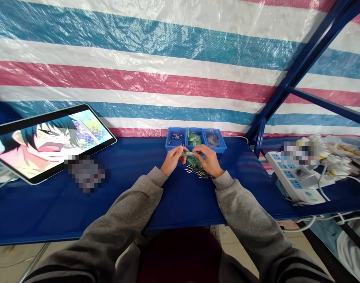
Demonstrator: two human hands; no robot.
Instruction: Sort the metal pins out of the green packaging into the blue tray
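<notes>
My left hand (pixel 174 158) and my right hand (pixel 208 159) meet above the blue table, fingertips pinched on a small green packet (pixel 188 153) stretched between them. Just beyond them stands a blue three-compartment tray (pixel 223 149). Its left compartment has several thin metal pieces (pixel 176 136), the middle one green packets (pixel 194 137), and the right one clear plastic packets (pixel 212 138). Under and beside my right hand lies a loose pile of thin metal pieces (pixel 194 170), with more green packets (pixel 193 160) at its far side.
A tablet (pixel 50 141) showing a cartoon leans at the left, with a blurred object (pixel 87 173) beside it. White power strips (pixel 292 179), cables and plastic bags (pixel 339 155) lie at the right, past a blue metal post (pixel 260 135). A striped sheet hangs behind.
</notes>
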